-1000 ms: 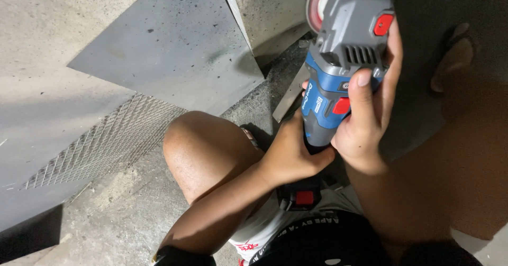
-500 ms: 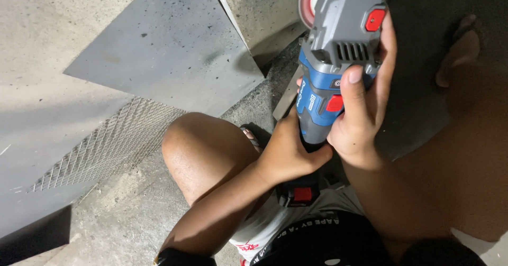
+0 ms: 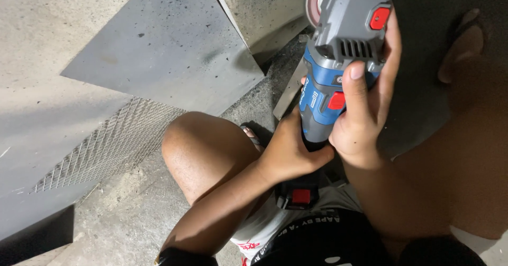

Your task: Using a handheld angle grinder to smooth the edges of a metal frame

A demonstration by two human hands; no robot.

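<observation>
Here, both hands on angle grinder (image 3: 338,70), upright, disc end away.

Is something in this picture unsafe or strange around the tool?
Yes. Both bare hands, left hand and right hand, hold the blue and grey cordless angle grinder with no gloves, close above a bare knee. The foot seems to wear only an open sandal.

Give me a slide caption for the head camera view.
Crouched over metal sheets, left hand and right hand grip a blue-grey angle grinder.
</observation>
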